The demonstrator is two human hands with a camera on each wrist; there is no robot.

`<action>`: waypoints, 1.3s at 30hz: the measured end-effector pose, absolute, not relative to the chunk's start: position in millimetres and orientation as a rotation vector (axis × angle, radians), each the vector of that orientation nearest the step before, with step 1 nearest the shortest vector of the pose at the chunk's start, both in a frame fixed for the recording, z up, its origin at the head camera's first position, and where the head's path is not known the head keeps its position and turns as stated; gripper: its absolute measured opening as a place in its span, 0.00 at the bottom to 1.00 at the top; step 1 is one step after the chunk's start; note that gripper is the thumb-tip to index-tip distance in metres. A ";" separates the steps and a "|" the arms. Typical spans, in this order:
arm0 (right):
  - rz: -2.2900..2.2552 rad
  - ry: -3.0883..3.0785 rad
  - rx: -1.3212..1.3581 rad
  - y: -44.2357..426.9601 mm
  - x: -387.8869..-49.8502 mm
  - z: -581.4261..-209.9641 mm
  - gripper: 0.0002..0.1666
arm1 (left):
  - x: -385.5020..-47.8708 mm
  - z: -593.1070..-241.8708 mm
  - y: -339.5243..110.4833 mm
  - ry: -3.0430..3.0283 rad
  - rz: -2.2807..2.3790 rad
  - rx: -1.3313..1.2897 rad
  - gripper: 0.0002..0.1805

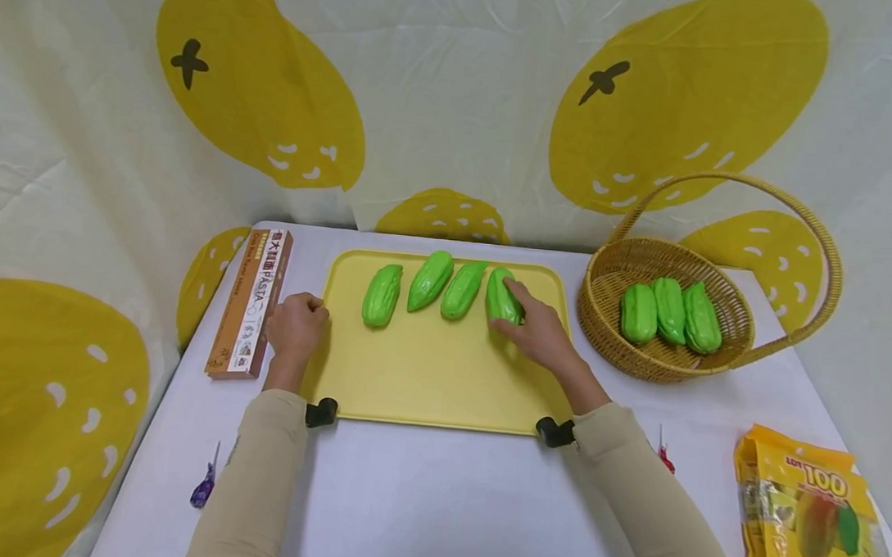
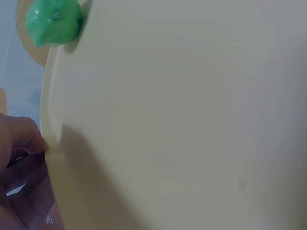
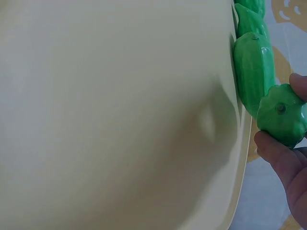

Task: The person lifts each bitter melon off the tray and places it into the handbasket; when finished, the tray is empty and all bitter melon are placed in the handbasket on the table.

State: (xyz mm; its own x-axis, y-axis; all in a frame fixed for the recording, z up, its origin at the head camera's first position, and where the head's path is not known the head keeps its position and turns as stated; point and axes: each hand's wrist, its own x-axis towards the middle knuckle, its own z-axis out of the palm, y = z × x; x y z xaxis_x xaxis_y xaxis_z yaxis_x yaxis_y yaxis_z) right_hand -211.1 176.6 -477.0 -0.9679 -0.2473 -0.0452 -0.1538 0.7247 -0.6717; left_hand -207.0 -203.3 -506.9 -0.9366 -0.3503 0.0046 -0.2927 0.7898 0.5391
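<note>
At the left edge of a yellow tray (image 1: 428, 376), my left hand (image 1: 294, 326) has its fingers curled. The left wrist view shows that hand (image 2: 24, 167) gripping the tray's rim (image 2: 47, 129). My right hand (image 1: 540, 331) holds the rightmost green ridged vegetable (image 1: 501, 297) between thumb and fingers, near the tray's back right. In the right wrist view the vegetable (image 3: 283, 115) is end-on in the hand (image 3: 288, 167), close to another green one (image 3: 253, 72). Other green vegetables (image 1: 464, 290) (image 1: 430, 280) (image 1: 382, 296) lie in a row to the left.
A wicker basket (image 1: 599, 337) holding three green vegetables stands right of the tray. A pasta box (image 1: 249, 304) lies on the left. Nearer are a purple-wrapped lollipop (image 1: 203, 487), a red-wrapped one (image 1: 665, 458) and a yellow mango bag (image 1: 814, 513). Black clips (image 1: 322, 413) (image 1: 554, 431) sit at the front corners.
</note>
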 end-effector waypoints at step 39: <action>-1.214 2.824 -0.341 201.5 -196.9 -459.3 0.47 | -205.4 -506.6 -202.9 -2.880 -0.841 0.523 0.16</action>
